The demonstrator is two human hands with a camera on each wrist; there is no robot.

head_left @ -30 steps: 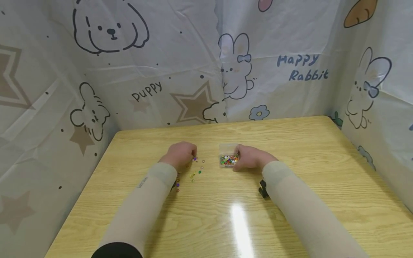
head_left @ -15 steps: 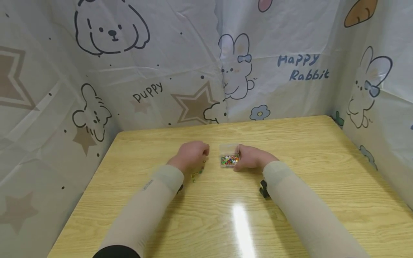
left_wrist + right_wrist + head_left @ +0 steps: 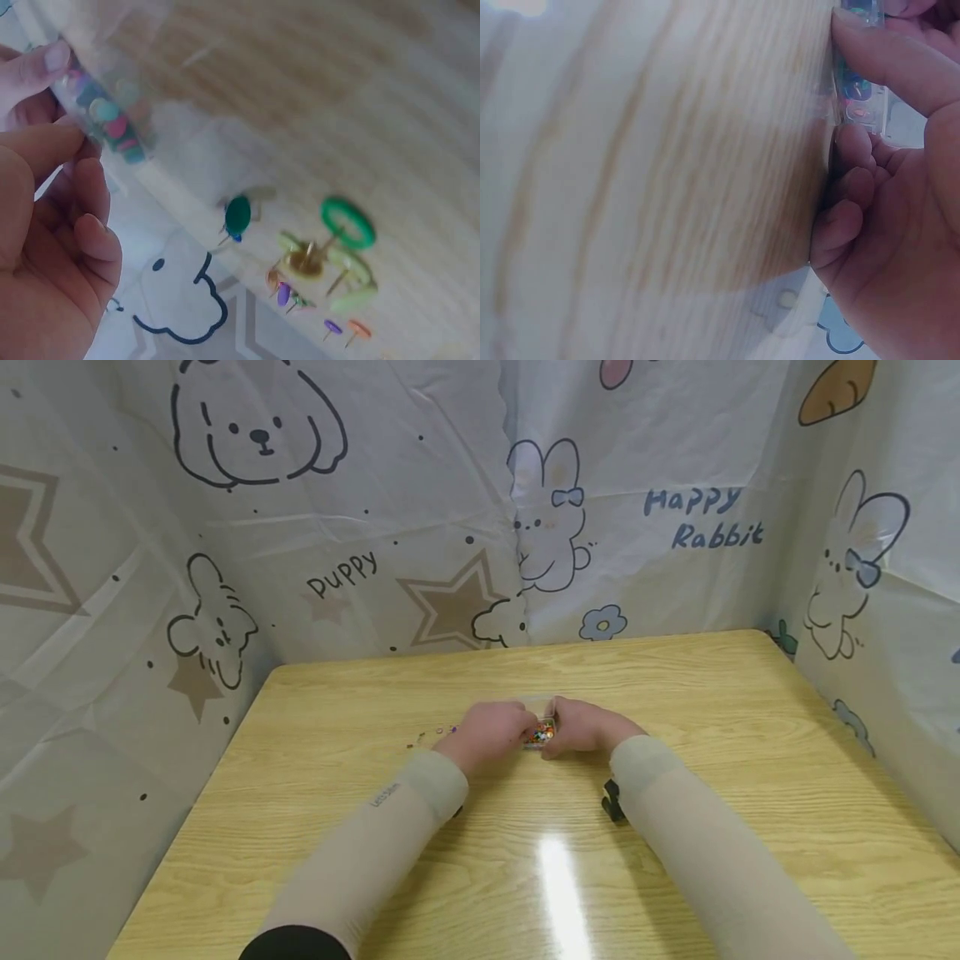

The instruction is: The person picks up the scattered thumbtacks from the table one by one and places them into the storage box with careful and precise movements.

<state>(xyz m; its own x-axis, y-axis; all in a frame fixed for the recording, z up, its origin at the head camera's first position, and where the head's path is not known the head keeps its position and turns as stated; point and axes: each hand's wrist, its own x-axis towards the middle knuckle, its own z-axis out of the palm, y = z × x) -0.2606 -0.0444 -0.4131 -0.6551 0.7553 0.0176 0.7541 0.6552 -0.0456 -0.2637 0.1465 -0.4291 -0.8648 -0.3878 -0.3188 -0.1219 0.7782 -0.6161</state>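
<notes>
A small clear plastic box with its lid raised stands on the table, full of coloured thumbtacks. At its right side my right hand grips the box, the thumb along the near wall. From the left my left hand reaches over the opening, thumb and fingers brought together right at the box. Its fingertips are partly hidden, so I cannot tell whether a tack is between them. Loose thumbtacks, among them a green one and a purple one, lie left of the box, partly behind my left forearm.
The wooden table ends at a back edge against a printed cloth curtain, which also hangs along both sides. A small black device sits under my right wrist. Light glares off the table in front.
My left hand has moved right, from the scattered thumbtacks to over the box, uncovering tacks at the left and covering the nearer ones. My right hand has stayed on the box.
</notes>
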